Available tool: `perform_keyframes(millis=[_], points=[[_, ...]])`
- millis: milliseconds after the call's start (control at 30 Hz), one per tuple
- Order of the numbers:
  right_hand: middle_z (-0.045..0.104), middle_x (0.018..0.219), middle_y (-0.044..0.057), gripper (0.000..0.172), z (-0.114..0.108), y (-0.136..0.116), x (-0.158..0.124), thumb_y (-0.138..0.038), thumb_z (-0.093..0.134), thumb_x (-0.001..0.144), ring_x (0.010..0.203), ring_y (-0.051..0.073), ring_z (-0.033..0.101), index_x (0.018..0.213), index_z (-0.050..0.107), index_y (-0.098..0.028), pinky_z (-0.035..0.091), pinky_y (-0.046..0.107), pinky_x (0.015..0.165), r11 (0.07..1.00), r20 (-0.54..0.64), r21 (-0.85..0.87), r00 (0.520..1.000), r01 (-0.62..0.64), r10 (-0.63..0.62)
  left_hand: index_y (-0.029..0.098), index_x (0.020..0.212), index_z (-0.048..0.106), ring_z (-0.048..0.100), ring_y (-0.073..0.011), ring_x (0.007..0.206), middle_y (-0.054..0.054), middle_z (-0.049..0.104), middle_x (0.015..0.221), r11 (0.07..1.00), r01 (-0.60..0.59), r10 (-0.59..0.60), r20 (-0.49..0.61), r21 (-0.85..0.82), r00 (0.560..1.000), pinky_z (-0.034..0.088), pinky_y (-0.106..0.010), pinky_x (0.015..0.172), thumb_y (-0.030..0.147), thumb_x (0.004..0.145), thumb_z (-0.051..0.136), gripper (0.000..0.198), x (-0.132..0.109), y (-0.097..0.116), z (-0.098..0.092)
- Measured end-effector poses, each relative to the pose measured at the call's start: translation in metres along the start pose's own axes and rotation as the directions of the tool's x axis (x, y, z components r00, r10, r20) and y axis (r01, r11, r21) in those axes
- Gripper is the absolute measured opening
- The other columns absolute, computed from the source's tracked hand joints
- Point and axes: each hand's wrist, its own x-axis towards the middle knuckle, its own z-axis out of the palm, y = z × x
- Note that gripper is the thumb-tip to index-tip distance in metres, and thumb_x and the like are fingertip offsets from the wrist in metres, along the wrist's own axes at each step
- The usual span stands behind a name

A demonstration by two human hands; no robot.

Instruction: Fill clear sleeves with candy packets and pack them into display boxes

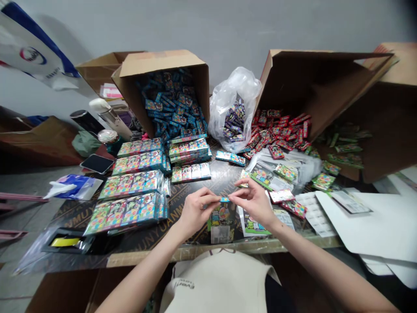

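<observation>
Right now both hands meet on one small blue-topped packet [224, 199], well below the clear plastic bag [237, 87]: the left hand [195, 213] and the right hand [252, 204] are curled inward, each pinching it between fingertips, a light, careful grasp and not a clenched one. Just beneath the packet, a printed card pack [222, 221] lies on the dark plywood surface [215, 178]. Left of the bag and lower down, shrink-wrapped rows of colourful boxes [125, 213] sit in tidy ranks, so a good number of goods are already grouped and wrapped. Much remains loose, though: a tipped carton [159, 63] left of the bag spills blue packets [172, 104], and the bag itself holds purple packets [233, 124]. Right of the bag, a second tipped carton [312, 78] opens over a heap of red packets [276, 130], with green packets [345, 150] lying farther right. Loose printed cards [262, 176] are scattered below the red heap, and white boards [368, 226] lie at the far right, lower than the bag.
</observation>
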Motion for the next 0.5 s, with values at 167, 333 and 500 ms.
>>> perform_keyframes(millis=[167,333,500], points=[[0.067,0.089,0.005,0.017,-0.004,0.000,-0.004,-0.026,0.054,0.082,0.083,0.019,0.064,0.098,0.051,-0.021,0.049,0.034,0.078,0.960,0.116,-0.164,0.971,0.228,-0.211,0.018,0.086,0.066,0.056,-0.0130,0.073,-0.006,0.060,0.082,0.998,-0.023,0.022,0.032,0.053,0.999,0.044,-0.024,0.066,0.022,0.083,0.048,0.019,-0.003,0.000,0.002],[0.063,0.085,0.004,0.019,-0.017,-0.013,0.010,-0.032,0.055,0.081,0.081,0.018,0.060,0.097,0.054,-0.021,0.046,0.033,0.076,0.945,0.141,-0.246,0.973,0.215,-0.184,0.018,0.086,0.065,0.055,-0.0136,0.074,-0.006,0.059,0.084,0.995,-0.004,-0.003,0.064,0.100,0.998,0.043,-0.024,0.067,0.020,0.083,0.046,0.019,-0.005,0.005,0.000],[0.056,0.073,0.002,0.023,-0.020,-0.044,0.047,-0.040,0.063,0.073,0.074,0.016,0.051,0.067,0.055,-0.018,0.040,0.029,0.070,0.917,0.180,-0.314,0.964,0.245,-0.196,0.017,0.071,0.065,0.058,-0.0141,0.071,-0.004,0.060,0.074,0.977,0.117,-0.131,-0.072,-0.176,0.989,0.046,-0.025,0.066,0.020,0.075,0.058,0.009,-0.002,-0.001,0.006]])
